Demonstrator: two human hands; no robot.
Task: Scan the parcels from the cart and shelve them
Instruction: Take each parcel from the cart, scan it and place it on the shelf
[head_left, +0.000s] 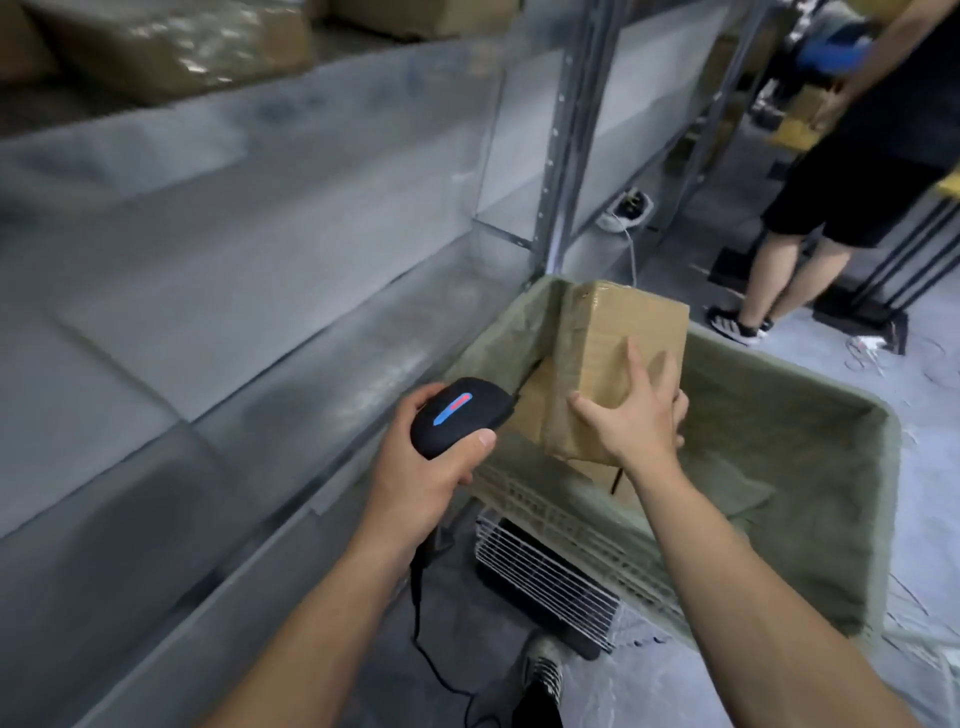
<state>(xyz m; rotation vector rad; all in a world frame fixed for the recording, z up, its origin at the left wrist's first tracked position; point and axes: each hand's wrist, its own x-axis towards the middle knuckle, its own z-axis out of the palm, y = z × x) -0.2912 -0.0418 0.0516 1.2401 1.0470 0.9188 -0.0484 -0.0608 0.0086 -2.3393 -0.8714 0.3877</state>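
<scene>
My right hand (631, 410) grips a brown taped cardboard parcel (618, 343), holding it tilted above the cart (810, 467), a crate lined with green-grey cloth. Another brown parcel (530, 410) lies lower in the cart, partly hidden behind the held one. My left hand (431, 457) is closed around a black handheld scanner (457, 410) with a lit blue and red strip, just left of the parcel. Its black cable hangs down to the floor. Grey metal shelves (208, 291) run along my left.
Wrapped brown parcels (171, 47) sit on the top shelf at upper left. A shelf upright (563, 156) stands behind the cart. Another person (862, 171) in black shorts stands at the right rear beside a black stand. A wire-fronted device (545, 587) lies on the floor by my shoe.
</scene>
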